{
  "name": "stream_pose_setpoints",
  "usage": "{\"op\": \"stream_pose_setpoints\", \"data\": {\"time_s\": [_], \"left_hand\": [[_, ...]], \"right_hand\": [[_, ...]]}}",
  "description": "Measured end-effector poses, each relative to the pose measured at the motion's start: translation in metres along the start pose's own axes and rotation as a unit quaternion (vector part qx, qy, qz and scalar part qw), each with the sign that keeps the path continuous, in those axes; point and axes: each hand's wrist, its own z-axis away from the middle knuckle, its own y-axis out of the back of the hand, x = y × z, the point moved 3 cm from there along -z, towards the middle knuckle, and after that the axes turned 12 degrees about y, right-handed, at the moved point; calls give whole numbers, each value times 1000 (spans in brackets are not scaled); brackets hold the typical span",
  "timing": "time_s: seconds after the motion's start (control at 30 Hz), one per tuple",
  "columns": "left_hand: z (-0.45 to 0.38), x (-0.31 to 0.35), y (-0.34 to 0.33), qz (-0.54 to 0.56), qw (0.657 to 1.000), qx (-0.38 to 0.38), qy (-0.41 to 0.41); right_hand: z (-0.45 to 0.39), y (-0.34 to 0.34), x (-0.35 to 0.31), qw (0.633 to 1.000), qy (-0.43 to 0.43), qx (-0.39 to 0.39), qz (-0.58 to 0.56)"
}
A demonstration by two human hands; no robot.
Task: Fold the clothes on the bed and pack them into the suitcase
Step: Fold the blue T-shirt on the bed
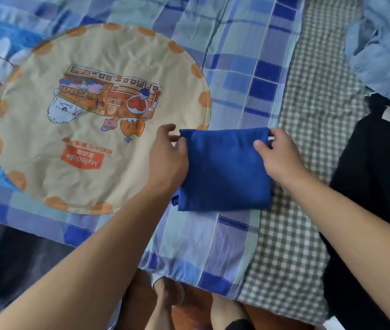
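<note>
A blue garment (225, 170) lies folded into a compact rectangle on the bed, on the blue plaid sheet (234, 75). My left hand (169, 156) pinches its far left corner, thumb on top and fingers behind the fold. At the far right corner my right hand (276, 151) grips the edge the same way. A black garment (377, 177) with a white label lies spread at the right. Above it, at the top right, is a light blue buttoned shirt (384, 48). No suitcase is in view.
A round beige printed cloth (94, 120) with orange dots along its rim covers the bed at left. A grey checked sheet (308, 144) runs beside the plaid one. The bed's near edge crosses the bottom; a dark surface (10, 270) lies at lower left.
</note>
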Motion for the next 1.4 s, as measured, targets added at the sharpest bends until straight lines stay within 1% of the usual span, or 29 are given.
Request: {"op": "stream_pose_setpoints", "data": {"time_s": [0.03, 0.07, 0.1, 0.13, 0.17, 0.2, 0.23, 0.27, 0.3, 0.37, 0.4, 0.47, 0.53, 0.6, 0.63, 0.7, 0.77, 0.83, 0.87, 0.93, 0.97, 1.03, 1.1, 1.13, 1.2, 1.27, 1.3, 1.37, 1.4], "left_hand": [[-2, -2, -5, -45, 998, 37, -24], [1, -5, -11, -112, 989, 64, -77], [8, -9, -21, -194, 966, 75, -151], [16, -15, -35, -273, 932, 70, -226], [22, -22, -49, -334, 899, 53, -279], [26, -29, -60, -374, 879, 29, -293], [26, -37, -68, -398, 877, 5, -270], [24, -46, -76, -410, 885, -19, -218], [22, -56, -81, -413, 897, -39, -152], [19, -73, -87, -395, 917, -44, -41], [19, -78, -87, -381, 924, -44, -6], [21, -79, -87, -359, 932, -53, 24], [22, -75, -86, -351, 935, -46, 23], [24, -67, -79, -300, 954, 6, 14], [26, -60, -72, -245, 969, 41, 17], [28, -53, -57, -135, 985, 75, 79], [29, -55, -44, -90, 977, 44, 186], [30, -60, -33, 3, 964, -24, 265], [35, -61, -28, 78, 953, -70, 285], [53, -66, -15, 191, 926, -147, 290], [66, -71, -6, 238, 910, -168, 294], [100, -96, 22, 319, 873, -182, 322], [138, -136, 50, 400, 825, -173, 360], [158, -159, 63, 447, 794, -155, 382], [193, -212, 89, 555, 715, -85, 417], [221, -267, 115, 661, 624, -8, 417], [234, -293, 127, 697, 586, 26, 413], [253, -342, 147, 735, 539, 72, 405], [259, -363, 155, 740, 527, 82, 410]], "right_hand": [[-8, -8, 5, 999, -8, 6, 31], [-10, -14, 10, 997, -17, 10, 70], [-9, -17, 13, 993, -12, 25, 111], [-4, -18, 14, 986, 17, 53, 155], [3, -18, 10, 972, 77, 88, 202], [13, -21, 3, 952, 154, 115, 238], [21, -28, -2, 931, 224, 119, 262], [27, -37, -2, 915, 270, 95, 285], [29, -46, 6, 905, 289, 48, 310], [23, -60, 28, 896, 268, -57, 349], [16, -61, 39, 900, 243, -92, 351], [3, -56, 53, 914, 195, -123, 333], [-3, -51, 49, 928, 186, -120, 299], [-7, -45, 34, 950, 175, -105, 236], [-11, -41, 26, 965, 151, -96, 193], [-24, -35, 20, 988, 53, -96, 107], [-29, -30, 18, 994, -67, -88, -27], [-19, -25, 17, 967, -158, -96, -176], [-8, -23, 13, 941, -205, -123, -237], [23, -17, 1, 884, -288, -182, -319], [39, -16, -5, 864, -306, -200, -347], [79, -24, -19, 841, -320, -225, -374], [125, -46, -31, 825, -334, -245, -383], [150, -65, -34, 818, -345, -256, -383], [198, -111, -38, 803, -367, -278, -378], [243, -164, -36, 798, -392, -285, -357], [265, -191, -35, 799, -403, -285, -343], [306, -246, -24, 816, -413, -268, -303], [326, -274, -17, 832, -407, -259, -274]]}}
